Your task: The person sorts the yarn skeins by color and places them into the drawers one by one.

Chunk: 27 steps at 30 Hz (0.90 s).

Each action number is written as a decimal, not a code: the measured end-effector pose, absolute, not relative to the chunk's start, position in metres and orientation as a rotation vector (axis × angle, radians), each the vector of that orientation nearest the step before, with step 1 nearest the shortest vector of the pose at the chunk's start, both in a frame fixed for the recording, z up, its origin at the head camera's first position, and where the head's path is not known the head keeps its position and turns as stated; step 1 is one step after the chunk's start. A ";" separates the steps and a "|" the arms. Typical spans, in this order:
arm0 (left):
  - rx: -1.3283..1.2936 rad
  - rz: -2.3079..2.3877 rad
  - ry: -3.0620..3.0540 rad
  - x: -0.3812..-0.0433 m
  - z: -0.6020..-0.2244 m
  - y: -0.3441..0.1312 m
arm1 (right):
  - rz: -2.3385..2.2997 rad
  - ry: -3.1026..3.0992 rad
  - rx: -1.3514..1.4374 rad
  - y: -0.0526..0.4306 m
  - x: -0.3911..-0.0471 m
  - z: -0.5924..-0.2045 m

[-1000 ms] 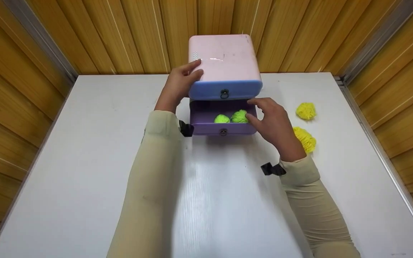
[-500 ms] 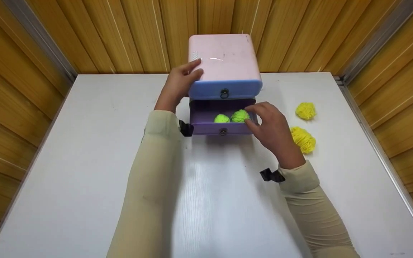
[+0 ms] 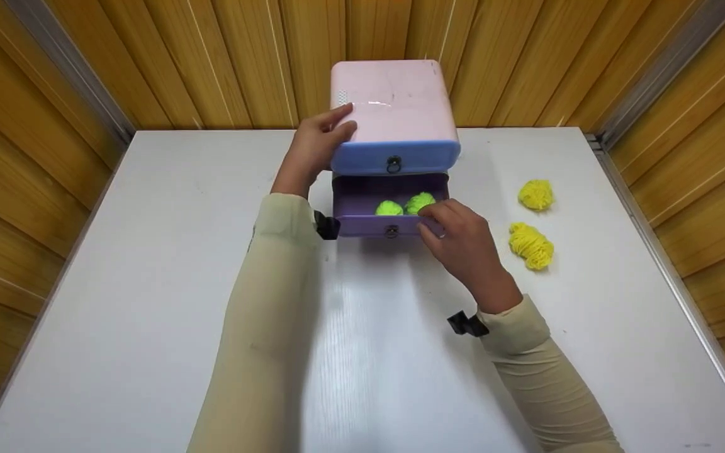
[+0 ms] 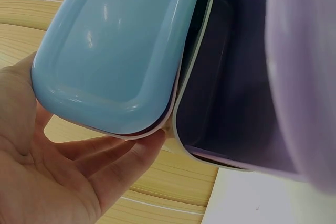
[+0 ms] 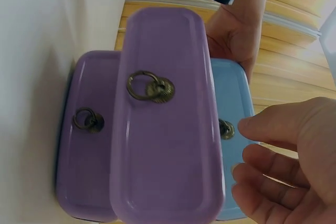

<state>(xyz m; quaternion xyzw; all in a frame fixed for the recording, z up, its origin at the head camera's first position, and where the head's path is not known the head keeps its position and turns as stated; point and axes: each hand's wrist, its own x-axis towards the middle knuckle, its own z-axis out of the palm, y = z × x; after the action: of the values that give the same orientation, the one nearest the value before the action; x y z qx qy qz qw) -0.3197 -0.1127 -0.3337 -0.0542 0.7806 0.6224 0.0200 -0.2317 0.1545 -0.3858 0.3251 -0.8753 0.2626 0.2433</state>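
Note:
A small drawer cabinet [image 3: 394, 100] with a pink top stands at the back of the table. My left hand [image 3: 313, 148] holds its upper left edge, thumb and a finger on the top; the left wrist view shows other fingers along its side. Below the blue drawer [image 3: 362, 158], a purple drawer [image 3: 362, 226] is pulled out, with two green yarn balls [image 3: 389, 207] inside. My right hand [image 3: 463, 242] is at this drawer's right front corner, fingers loosely bent and holding nothing. In the right wrist view its fingertips hover beside the purple front panel [image 5: 168, 156].
Two yellow yarn bundles [image 3: 532, 246] lie on the white table [image 3: 148, 283] to the right of the cabinet. A lower purple drawer [image 5: 89, 166] is pushed in. Wood-patterned walls [image 3: 249, 63] close off the back and sides.
My right hand has moved left and toward me, from the drawer's right side to its front corner. My left hand, the cabinet and the pulled-out drawer have stayed put.

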 end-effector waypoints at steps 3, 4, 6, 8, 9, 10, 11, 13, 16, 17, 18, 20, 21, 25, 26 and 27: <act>-0.170 1.931 2.417 -0.320 -0.334 -0.113 | 0.717 -2.351 0.902 0.150 -0.229 -0.393; -0.167 1.931 2.416 -0.319 -0.334 -0.113 | 0.716 -2.340 0.905 0.149 -0.229 -0.395; -0.165 1.935 2.412 -0.319 -0.335 -0.113 | 0.711 -2.331 0.914 0.146 -0.227 -0.398; -0.161 1.937 2.411 -0.319 -0.335 -0.113 | 0.700 -2.331 0.927 0.143 -0.226 -0.401; -0.162 1.941 2.406 -0.319 -0.335 -0.114 | 0.692 -2.333 0.931 0.142 -0.226 -0.403; -0.163 1.945 2.400 -0.319 -0.335 -0.114 | 0.691 -2.336 0.938 0.141 -0.226 -0.404; -0.166 1.947 2.395 -0.319 -0.335 -0.114 | 0.694 -2.337 0.943 0.140 -0.226 -0.406; -0.169 1.941 2.398 -0.318 -0.334 -0.114 | 0.695 -2.337 0.946 0.137 -0.226 -0.409; -0.170 1.939 2.399 -0.318 -0.333 -0.114 | 0.701 -2.331 0.939 0.135 -0.228 -0.416; -0.172 1.938 2.402 -0.318 -0.333 -0.114 | 0.697 -2.331 0.933 0.134 -0.228 -0.418; -0.171 1.934 2.407 -0.318 -0.333 -0.114 | 0.690 -2.330 0.928 0.133 -0.229 -0.419; -0.176 1.937 2.403 -0.319 -0.333 -0.114 | 0.669 -2.333 0.921 0.130 -0.230 -0.422; -0.183 1.938 2.399 -0.319 -0.333 -0.114 | 0.653 -2.338 0.918 0.129 -0.230 -0.424; -0.204 1.939 2.385 -0.320 -0.333 -0.113 | 0.607 -2.370 0.907 0.124 -0.231 -0.426; -0.209 1.941 2.381 -0.320 -0.333 -0.113 | 0.593 -2.379 0.900 0.123 -0.231 -0.427; -0.211 1.942 2.376 -0.320 -0.333 -0.113 | 0.586 -2.386 0.896 0.122 -0.231 -0.427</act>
<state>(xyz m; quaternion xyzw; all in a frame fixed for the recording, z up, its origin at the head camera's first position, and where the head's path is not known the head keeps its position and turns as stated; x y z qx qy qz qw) -0.3200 -0.1130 -0.3327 -0.0684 0.7721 0.6310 0.0327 -0.2312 0.1215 -0.4275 0.3307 -0.8810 0.2163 0.2603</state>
